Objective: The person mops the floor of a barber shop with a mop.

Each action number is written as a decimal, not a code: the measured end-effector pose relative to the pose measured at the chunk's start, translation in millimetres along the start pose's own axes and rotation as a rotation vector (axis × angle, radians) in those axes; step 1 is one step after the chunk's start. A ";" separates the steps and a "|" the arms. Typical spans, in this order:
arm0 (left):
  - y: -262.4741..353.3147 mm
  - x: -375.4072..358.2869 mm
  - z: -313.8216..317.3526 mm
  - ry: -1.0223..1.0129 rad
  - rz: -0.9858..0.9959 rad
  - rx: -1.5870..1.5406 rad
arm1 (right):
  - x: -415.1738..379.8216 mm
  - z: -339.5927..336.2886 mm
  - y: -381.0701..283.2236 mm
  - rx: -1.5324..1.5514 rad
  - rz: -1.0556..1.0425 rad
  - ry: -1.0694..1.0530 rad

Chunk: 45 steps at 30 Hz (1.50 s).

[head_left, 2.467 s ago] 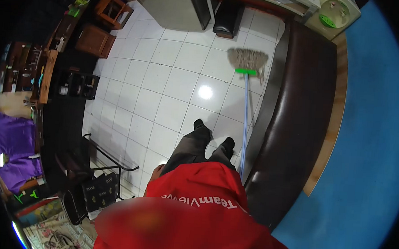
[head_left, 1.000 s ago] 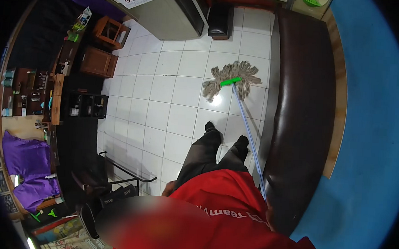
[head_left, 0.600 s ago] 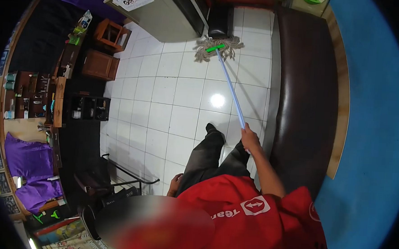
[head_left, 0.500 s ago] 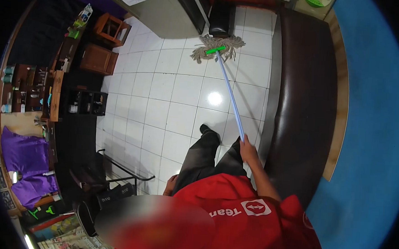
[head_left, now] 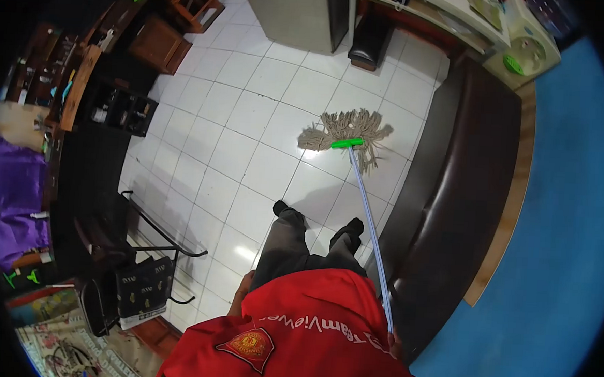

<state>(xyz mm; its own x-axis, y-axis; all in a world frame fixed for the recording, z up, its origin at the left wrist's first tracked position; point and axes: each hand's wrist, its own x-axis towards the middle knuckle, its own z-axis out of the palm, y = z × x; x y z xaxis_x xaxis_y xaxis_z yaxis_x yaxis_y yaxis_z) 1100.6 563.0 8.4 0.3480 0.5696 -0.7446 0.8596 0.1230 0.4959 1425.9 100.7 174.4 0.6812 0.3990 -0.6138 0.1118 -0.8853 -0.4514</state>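
A string mop point(head_left: 367, 203) with a pale blue handle, a bright green clamp and grey-brown strands lies with its head spread on the white tiled floor. My right hand point(head_left: 395, 345) is closed round the upper end of the handle at my right side, partly hidden by my red shirt. The handle slants from there forward and slightly left to the mop head. My left hand point(head_left: 243, 286) hangs beside my left hip, away from the mop, and its fingers are mostly hidden.
A dark brown padded bench point(head_left: 470, 177) runs along the right by a blue wall point(head_left: 561, 202). Ahead stand a grey cabinet point(head_left: 294, 14) and a small black stool point(head_left: 371, 42). On the left are a wooden cabinet point(head_left: 160, 44) and a black metal-framed chair point(head_left: 152, 249).
The mop head has come back towards me from near the black stool. My right hand has drawn back along my side with the handle. My feet have shifted, and the view has turned.
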 end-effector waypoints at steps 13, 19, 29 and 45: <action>73.3 36.6 -136.4 0.070 -0.304 -0.443 | 301.9 14.0 -394.3 0.251 -0.045 -0.109; 71.2 63.1 -181.7 0.122 -0.296 -0.644 | 295.4 72.3 -444.5 0.165 -0.085 -0.099; 76.4 91.0 -173.2 0.020 -0.354 -0.764 | 126.8 74.8 -324.5 0.004 -0.054 -0.022; 88.5 121.2 -259.1 0.026 -0.403 -0.709 | 362.7 102.5 -522.2 0.202 -0.075 -0.122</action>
<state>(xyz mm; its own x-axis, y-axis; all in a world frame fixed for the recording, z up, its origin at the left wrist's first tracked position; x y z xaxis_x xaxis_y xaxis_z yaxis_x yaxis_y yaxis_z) 1122.0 853.5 77.9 0.0465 0.3899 -0.9197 0.4732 0.8022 0.3640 1540.5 732.2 121.0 0.5823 0.4990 -0.6418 0.0039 -0.7912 -0.6116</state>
